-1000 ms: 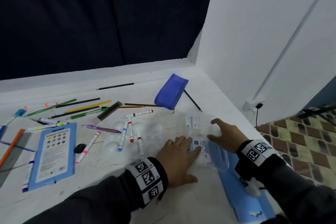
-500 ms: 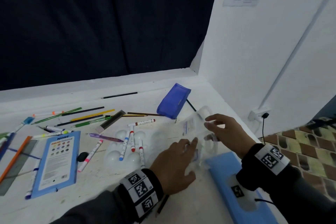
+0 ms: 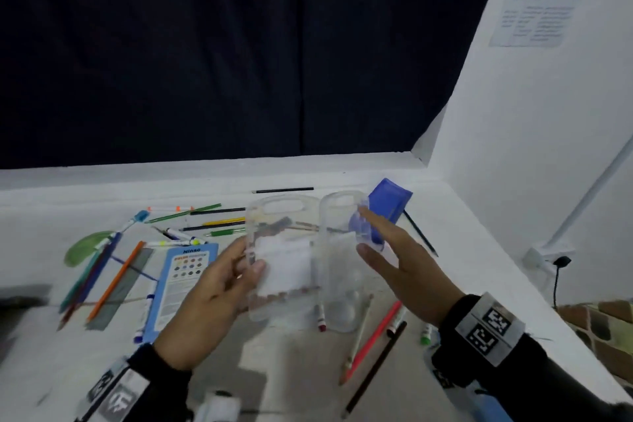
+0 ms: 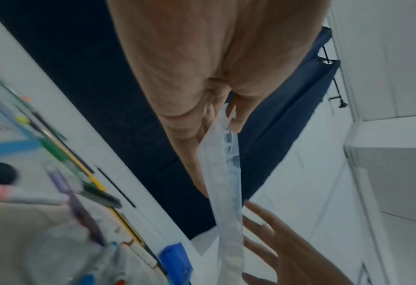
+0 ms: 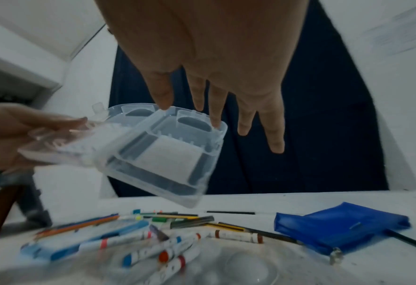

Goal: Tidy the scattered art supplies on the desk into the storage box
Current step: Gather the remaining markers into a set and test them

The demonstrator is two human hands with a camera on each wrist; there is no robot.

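A clear plastic storage box [image 3: 284, 260] hangs in the air above the desk, spread open like a book with its handle ends upward. My left hand [image 3: 219, 288] grips its left half, thumb on the front and fingers behind. My right hand [image 3: 394, 257] holds straight fingers against the right half [image 3: 342, 271]. In the right wrist view those fingertips [image 5: 216, 123] touch the rim of the box [image 5: 162, 154]. The left wrist view shows the box edge-on [image 4: 226, 192]. Markers [image 5: 153, 252] and pencils [image 3: 219, 221] lie scattered on the desk below.
A blue pencil pouch [image 3: 390, 202] lies behind the box, near the wall. A blue paint card [image 3: 181, 284], a grey ruler [image 3: 123, 288] and a green palette [image 3: 85, 247] lie to the left. Loose pencils [image 3: 373, 336] lie under my right wrist. A white mixing palette [image 5: 245, 268] sits below.
The box has gone from lying shut on the desk to being lifted and swung open between both hands. My view has tilted upward.
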